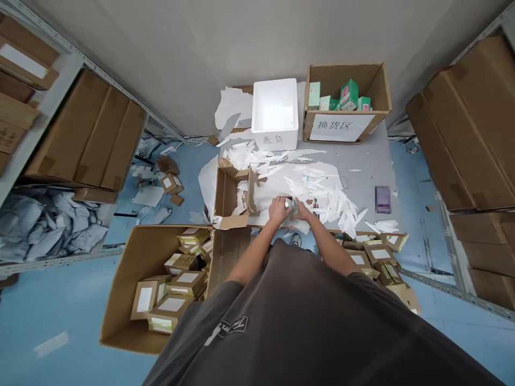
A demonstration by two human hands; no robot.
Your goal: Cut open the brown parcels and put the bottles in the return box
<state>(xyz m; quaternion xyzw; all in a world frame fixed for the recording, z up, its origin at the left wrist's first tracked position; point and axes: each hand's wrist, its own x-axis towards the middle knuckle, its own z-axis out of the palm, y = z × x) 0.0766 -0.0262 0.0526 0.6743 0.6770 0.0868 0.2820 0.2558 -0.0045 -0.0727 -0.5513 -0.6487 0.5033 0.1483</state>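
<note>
At the table's front edge, my left hand (278,210) and my right hand (300,209) are close together around a small jar-like object (289,203) with a shiny round top. The fingers of both hands are closed on it; its lower part is hidden. Torn white paper strips (314,185) lie beyond my hands and to the right. An opened brown carton (228,193) with paper scraps in it stands just left of my left hand.
A white foam box (274,112) and a carton of green boxes (346,127) stand at the table's back. Large cartons (132,257) with small parcels flank me below the table edge. Shelves with cartons (96,128) rise on both sides.
</note>
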